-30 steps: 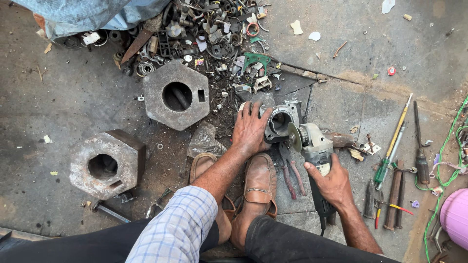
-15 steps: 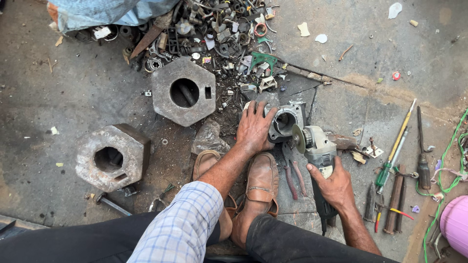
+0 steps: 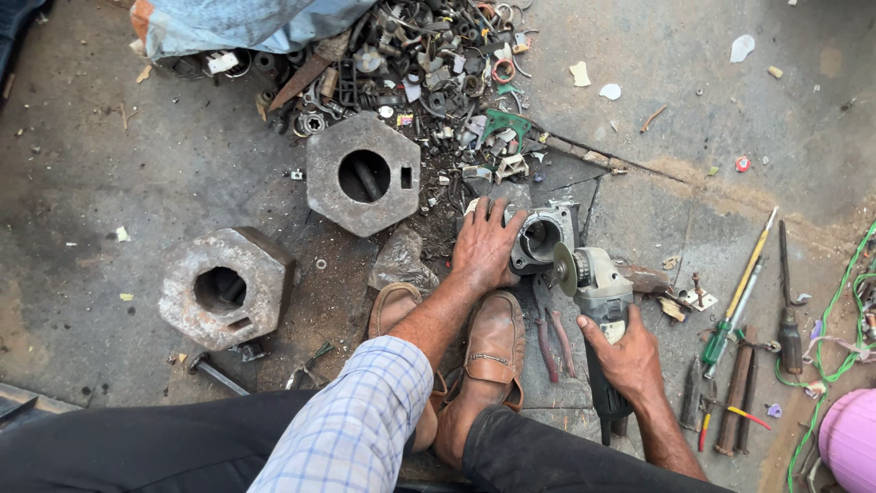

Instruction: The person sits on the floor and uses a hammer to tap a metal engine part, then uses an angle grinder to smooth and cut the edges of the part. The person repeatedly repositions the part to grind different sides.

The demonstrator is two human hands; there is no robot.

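Concrete floor point(image 3: 712, 119) below me: two hexagonal blocks point(image 3: 363, 183) left of centre, scrap pile point(image 3: 429, 64) at top, hand tools point(image 3: 739, 319) right.

Blue-and-white checked shirt sleeve point(image 3: 356, 415), dark trousers point(image 3: 566, 461), worn tan leather shoes point(image 3: 488, 365)

Two hexagonal metal blocks point(image 3: 363, 173), one angle grinder point(image 3: 598, 310), two shoes point(image 3: 488, 361).

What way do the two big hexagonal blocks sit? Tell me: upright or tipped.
Both hexagonal blocks lie flat on the floor, their bores facing up toward the camera.
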